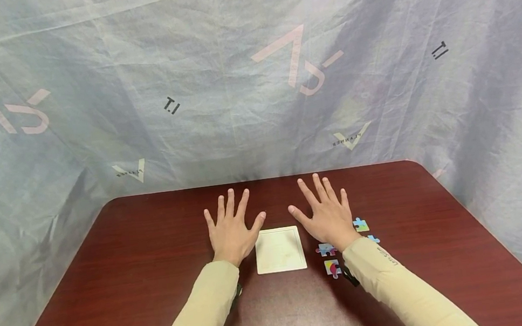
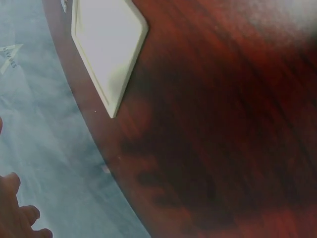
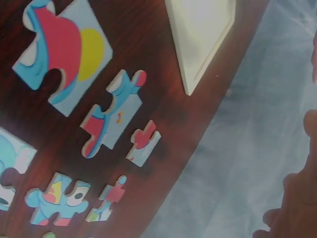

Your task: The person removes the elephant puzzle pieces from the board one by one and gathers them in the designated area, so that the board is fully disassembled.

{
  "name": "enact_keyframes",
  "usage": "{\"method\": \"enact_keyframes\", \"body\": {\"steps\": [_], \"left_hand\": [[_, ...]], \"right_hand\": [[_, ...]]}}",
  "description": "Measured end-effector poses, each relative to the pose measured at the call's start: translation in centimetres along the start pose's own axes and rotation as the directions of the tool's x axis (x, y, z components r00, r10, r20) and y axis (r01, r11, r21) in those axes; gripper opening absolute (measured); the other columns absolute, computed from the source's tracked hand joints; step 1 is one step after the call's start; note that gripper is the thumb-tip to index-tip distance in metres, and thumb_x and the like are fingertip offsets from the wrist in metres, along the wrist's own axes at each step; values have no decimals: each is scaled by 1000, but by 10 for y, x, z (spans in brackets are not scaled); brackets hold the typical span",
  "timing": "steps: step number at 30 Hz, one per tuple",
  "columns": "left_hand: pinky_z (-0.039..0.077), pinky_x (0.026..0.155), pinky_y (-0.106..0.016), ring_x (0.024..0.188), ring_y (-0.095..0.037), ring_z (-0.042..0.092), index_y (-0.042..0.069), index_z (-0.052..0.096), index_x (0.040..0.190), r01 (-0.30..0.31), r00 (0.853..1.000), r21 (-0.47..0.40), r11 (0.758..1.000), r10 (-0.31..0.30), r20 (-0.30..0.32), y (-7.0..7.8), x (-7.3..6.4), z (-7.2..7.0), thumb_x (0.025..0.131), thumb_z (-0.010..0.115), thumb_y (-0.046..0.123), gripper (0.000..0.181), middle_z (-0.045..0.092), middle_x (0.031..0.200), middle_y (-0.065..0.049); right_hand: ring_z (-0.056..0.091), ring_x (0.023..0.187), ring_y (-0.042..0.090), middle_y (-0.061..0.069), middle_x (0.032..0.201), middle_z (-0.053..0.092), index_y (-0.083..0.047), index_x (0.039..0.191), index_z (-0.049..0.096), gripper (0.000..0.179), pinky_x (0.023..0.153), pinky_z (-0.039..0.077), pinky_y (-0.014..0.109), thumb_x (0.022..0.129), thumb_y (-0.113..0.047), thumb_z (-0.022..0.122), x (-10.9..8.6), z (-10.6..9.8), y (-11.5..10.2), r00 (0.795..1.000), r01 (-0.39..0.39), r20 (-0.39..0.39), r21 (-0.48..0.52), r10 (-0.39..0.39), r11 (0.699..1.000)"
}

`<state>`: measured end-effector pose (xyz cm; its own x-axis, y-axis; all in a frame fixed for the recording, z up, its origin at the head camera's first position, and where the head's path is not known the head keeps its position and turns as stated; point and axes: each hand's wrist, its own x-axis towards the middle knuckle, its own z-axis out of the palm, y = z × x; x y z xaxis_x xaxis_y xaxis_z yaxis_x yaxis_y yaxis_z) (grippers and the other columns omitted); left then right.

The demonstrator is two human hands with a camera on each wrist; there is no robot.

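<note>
My left hand (image 1: 233, 234), fingers spread and straight, is just left of a cream square puzzle tray (image 1: 279, 253) with a raised rim. It holds nothing, and its shadow falls on the table in the left wrist view. On the tray's other side, my right hand (image 1: 329, 221) is spread the same way, also holding nothing. Beside and below it lie several loose jigsaw pieces, among them a yellow-and-red one (image 3: 64, 44), a blue-and-red one (image 3: 113, 116) and one with an eye printed on it (image 3: 58, 200). The right forearm hides part of the group in the head view.
A dark red wood-grain table (image 1: 158, 284) with rounded far corners bears everything. Grey printed fabric (image 1: 231, 79) hangs behind it and along both sides. Dark bands show under both sleeves (image 1: 210, 305) at the wrists.
</note>
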<state>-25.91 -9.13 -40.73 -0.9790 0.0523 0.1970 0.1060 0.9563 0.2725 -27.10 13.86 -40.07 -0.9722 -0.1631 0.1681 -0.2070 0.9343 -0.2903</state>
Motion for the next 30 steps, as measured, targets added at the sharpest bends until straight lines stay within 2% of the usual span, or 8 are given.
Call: {"method": "enact_keyframes", "body": {"steps": [10, 17, 23, 30], "left_hand": [[-2, 120, -63, 156, -32, 8, 30, 21, 164, 8, 1000, -12, 1000, -9, -18, -4, -1, 6, 101, 39, 66, 74, 12, 170, -6], [0, 120, -63, 156, -33, 10, 27, 23, 164, 7, 999, -16, 1000, -8, -42, -1, -2, 8, 101, 41, 65, 75, 14, 170, -6], [1, 120, -64, 156, -32, 8, 26, 20, 164, 10, 999, -1, 1000, -10, -38, 0, -2, 8, 101, 41, 66, 77, 11, 170, -6], [-2, 120, -63, 156, -30, 6, 28, 20, 164, 7, 1000, -9, 1000, -7, -29, 3, -1, 10, 102, 37, 66, 75, 9, 171, -3]], "right_hand": [[-4, 156, 32, 10, 170, -2, -27, 165, 11, 80, 120, -4, 62, 101, -67, 40, -3, 3, 5, 999, -15, 39, -24, 16, 1000], [-4, 156, 32, 10, 171, -2, -26, 165, 12, 79, 121, -3, 60, 102, -67, 38, -4, 3, 3, 999, -12, 38, -20, 13, 1000], [-2, 156, 32, 10, 171, -1, -25, 165, 16, 79, 121, -2, 61, 102, -65, 41, -5, 4, 2, 1000, -8, 22, -22, 8, 1000], [-5, 156, 31, 9, 171, -3, -26, 165, 10, 80, 121, -4, 60, 102, -67, 36, -5, 6, 2, 999, -10, 37, -36, 11, 999]]}}
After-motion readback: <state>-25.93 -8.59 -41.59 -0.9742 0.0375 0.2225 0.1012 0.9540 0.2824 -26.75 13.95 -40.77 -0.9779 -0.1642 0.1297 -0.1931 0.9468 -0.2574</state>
